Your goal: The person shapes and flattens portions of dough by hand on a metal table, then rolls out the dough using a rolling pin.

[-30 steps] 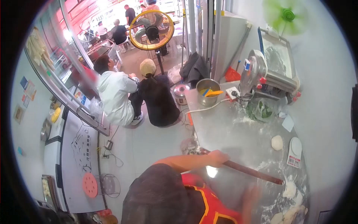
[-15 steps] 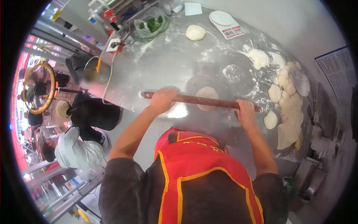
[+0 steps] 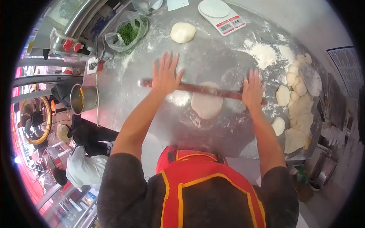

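A long brown rolling pin [image 3: 205, 89] lies across the upper part of a flat round of dough [image 3: 207, 105] on the floured metal table. My left hand [image 3: 164, 78] rests flat over the pin's left part, fingers stretched forward and spread. Over the right part, near that end, my right hand [image 3: 253, 90] presses palm down with straight fingers. Neither hand wraps around the pin. To the right are small dough rounds, one [image 3: 282, 95] above another [image 3: 278, 125], beside a larger dough mass [image 3: 300, 114].
A thick dough ball [image 3: 183, 32] and a white kitchen scale [image 3: 221, 17] stand toward the back. A bag of chopped greens [image 3: 128, 33] sits back left, near a metal pot [image 3: 83, 99]. Loose flour [image 3: 262, 55] lies back right. Another person [image 3: 85, 167] is at the left.
The rolling pin has moved forward, away from my body, over the dough. My hands have gone from curled around the pin to flat with fingers extended. The dough round looks larger.
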{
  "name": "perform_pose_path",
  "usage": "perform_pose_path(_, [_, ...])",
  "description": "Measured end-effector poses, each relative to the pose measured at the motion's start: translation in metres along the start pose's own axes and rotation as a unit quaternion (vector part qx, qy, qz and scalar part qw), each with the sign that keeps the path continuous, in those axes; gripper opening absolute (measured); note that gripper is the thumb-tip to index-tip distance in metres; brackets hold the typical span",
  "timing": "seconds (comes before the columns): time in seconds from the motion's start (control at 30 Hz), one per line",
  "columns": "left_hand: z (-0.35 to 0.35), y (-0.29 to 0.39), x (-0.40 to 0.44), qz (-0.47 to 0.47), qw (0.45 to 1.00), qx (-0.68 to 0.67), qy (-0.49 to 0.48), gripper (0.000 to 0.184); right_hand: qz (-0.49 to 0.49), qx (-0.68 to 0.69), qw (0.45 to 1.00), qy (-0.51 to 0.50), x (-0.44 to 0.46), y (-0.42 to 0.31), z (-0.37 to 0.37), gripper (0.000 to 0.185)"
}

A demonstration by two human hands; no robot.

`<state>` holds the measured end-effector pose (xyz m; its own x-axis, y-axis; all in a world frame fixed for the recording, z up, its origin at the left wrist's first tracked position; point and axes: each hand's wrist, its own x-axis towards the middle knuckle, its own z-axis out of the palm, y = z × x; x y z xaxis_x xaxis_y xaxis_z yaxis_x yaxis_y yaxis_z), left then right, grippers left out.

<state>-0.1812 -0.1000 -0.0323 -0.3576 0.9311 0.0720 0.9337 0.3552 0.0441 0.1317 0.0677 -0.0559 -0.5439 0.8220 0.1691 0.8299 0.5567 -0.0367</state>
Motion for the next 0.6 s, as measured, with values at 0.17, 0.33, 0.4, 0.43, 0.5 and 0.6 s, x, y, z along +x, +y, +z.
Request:
perform_pose_path(0.17, [0.008, -0.006, 0.043, 0.004, 0.997, -0.011, 0.077, 0.071, -0.002, 0.059, 0.998, 0.029, 0.049, 0.0, -0.001, 0.056])
perform_pose_path(0.33, [0.001, 0.006, -0.116, -0.012, 0.997, -0.075, 0.01, 0.066, -0.026, 0.112, 0.99, -0.079, -0.121, -0.009, -0.029, 0.054])
perform_pose_path(0.4, [0.014, 0.0, -0.149, 0.031, 0.992, -0.099, 0.065, 0.064, -0.032, 0.12, 0.988, -0.096, -0.147, -0.01, -0.039, 0.052])
perform_pose_path(0.43, [0.007, 0.001, -0.154, 0.053, 0.988, -0.111, 0.094, 0.063, -0.047, 0.123, 0.987, -0.088, -0.142, -0.005, -0.039, 0.052])
perform_pose_path(0.5, [0.011, -0.016, -0.106, 0.054, 0.993, -0.102, 0.005, 0.054, -0.037, 0.115, 0.991, -0.058, -0.122, -0.006, -0.039, 0.051])
perform_pose_path(0.6, [-0.004, -0.003, -0.086, 0.033, 0.992, -0.105, 0.062, 0.058, -0.004, 0.092, 0.996, -0.019, -0.093, -0.011, -0.033, 0.051])
